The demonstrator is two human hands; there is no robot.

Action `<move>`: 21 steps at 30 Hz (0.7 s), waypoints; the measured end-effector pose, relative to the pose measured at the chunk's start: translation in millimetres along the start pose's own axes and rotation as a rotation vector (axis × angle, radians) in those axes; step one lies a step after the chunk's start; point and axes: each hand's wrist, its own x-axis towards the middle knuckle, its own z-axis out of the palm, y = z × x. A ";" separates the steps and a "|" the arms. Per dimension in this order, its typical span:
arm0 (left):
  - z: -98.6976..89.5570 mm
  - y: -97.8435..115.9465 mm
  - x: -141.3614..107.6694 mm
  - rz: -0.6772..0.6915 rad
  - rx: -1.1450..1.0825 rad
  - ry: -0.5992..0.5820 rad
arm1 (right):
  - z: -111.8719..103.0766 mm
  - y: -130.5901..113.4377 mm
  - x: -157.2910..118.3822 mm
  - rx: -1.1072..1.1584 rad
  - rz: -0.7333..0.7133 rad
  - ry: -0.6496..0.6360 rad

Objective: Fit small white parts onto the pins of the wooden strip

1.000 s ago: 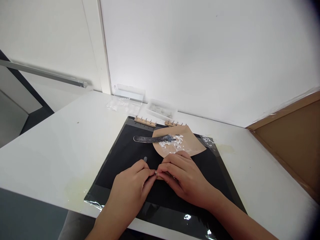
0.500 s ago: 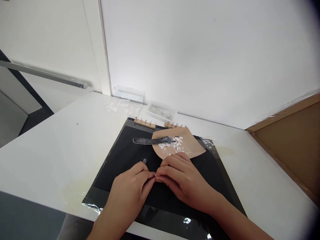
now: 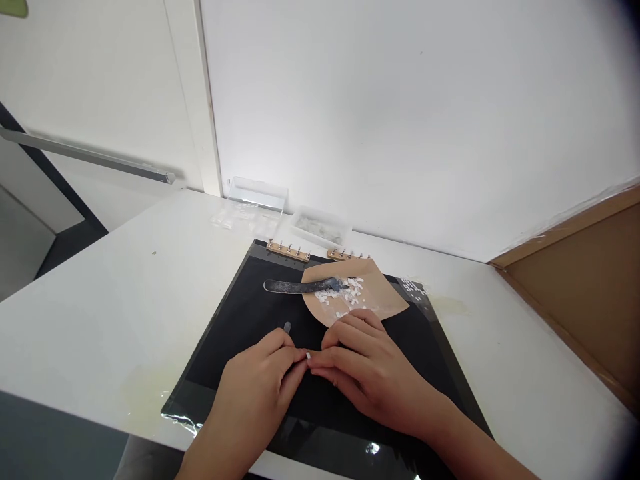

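Left hand [image 3: 257, 380] and right hand [image 3: 365, 370] meet over the mat [image 3: 240, 320], and from my remote seat I see thumb and finger of each pinched in on 1 small white chip [image 3: 309, 356], caught between the 2 sets of fingertips. Against the pictures of the last 1.0 s, the hands have hardly moved, but the chip shows a plainer white face now where I first saw only a glint; I take that as a slight turn or shift, so the fine fingering seems to be under way, not finished. Whatever lies under the fingers is hidden from me. By count: 1 grey rod [image 3: 287, 327] poking out beyond the left knuckles, held or lying I cannot tell; 1 sheet of brown paper [image 3: 387, 297]; 1 dark curved tool [image 3: 290, 287] with its tip among the loose chips [image 3: 353, 291], too many to count; 2 pinned strips, the left strip [image 3: 287, 251] bearing 5 pins, the right strip [image 3: 343, 255] unclear; and 2 boxes behind, a clear box [image 3: 257, 195] and a low tray [image 3: 317, 231].
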 end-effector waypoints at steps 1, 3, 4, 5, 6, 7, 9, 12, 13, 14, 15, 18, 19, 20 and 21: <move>0.1 0.0 0.0 -0.001 -0.002 0.002 | 0.6 0.8 -0.8 0.000 0.004 0.004; -0.1 0.4 0.0 -0.002 -0.004 0.007 | 2.2 2.5 -2.0 -0.003 0.016 0.015; -0.3 0.6 0.0 -0.002 -0.004 0.007 | 3.0 3.0 -2.3 -0.005 0.023 0.019; -0.5 0.9 -0.1 -0.002 -0.003 0.006 | 3.7 3.2 -2.3 -0.008 0.029 0.019; -0.8 1.1 -0.3 -0.004 -0.001 0.001 | 4.2 3.1 -2.1 -0.012 0.032 0.018; -1.1 1.3 -0.5 -0.006 0.004 -0.006 | 4.4 2.7 -1.8 -0.017 0.031 0.017; -1.8 1.5 -1.1 -0.016 0.017 -0.025 | 4.5 1.6 -0.9 -0.030 0.025 0.014; -3.0 1.8 -1.5 -0.031 0.031 -0.044 | 3.9 0.3 -0.5 -0.060 0.006 0.019; -3.5 2.0 -1.5 -0.036 0.033 -0.046 | 3.6 0.2 -0.7 -0.074 -0.002 0.023; -4.0 2.2 -1.3 -0.042 0.036 -0.048 | 3.4 0.0 -0.9 -0.089 -0.012 0.027; -4.5 2.5 -1.1 -0.047 0.039 -0.048 | 3.2 -0.2 -1.2 -0.105 -0.024 0.031; -6.0 3.1 -0.3 -0.053 0.046 -0.054 | 3.3 -1.6 -1.1 -0.149 -0.064 0.034; -6.5 3.2 0.0 -0.053 0.046 -0.056 | 3.6 -2.2 -0.9 -0.158 -0.077 0.034; -6.9 3.3 0.2 -0.053 0.047 -0.057 | 4.1 -2.6 -0.7 -0.166 -0.088 0.035; -7.4 3.4 0.5 -0.052 0.049 -0.057 | 4.6 -2.7 -0.6 -0.172 -0.099 0.037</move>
